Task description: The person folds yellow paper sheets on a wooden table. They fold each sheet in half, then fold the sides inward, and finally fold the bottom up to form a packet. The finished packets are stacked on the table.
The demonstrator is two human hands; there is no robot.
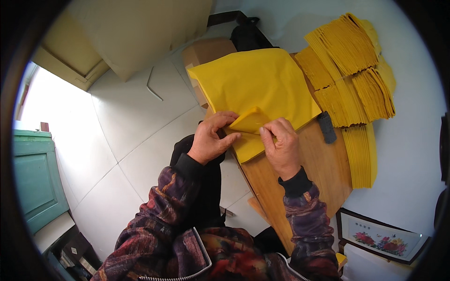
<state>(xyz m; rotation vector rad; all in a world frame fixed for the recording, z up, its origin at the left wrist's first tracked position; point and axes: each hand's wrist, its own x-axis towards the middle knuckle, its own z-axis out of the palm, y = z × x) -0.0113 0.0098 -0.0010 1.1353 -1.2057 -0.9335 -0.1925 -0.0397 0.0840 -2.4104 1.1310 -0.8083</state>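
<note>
Folded yellow sheet (pixel 252 120) between your hands
Over the desk (pixel 309 161), its long axis runs left-to-right; your right hand (pixel 283 144) pinches one end, your left hand (pixel 207 140) brackets the other, grip unclear.

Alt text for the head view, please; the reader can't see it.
A person's bare left grip and right grip handle a folded yellow flap on a wooden table, amid broad yellow sheeting. Bundles of layered yellow material sit to the right.

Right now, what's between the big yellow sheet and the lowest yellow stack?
Head view: a dark grey block, on the wooden tabletop between the big yellow sheet and the lowest yellow stack.
</note>
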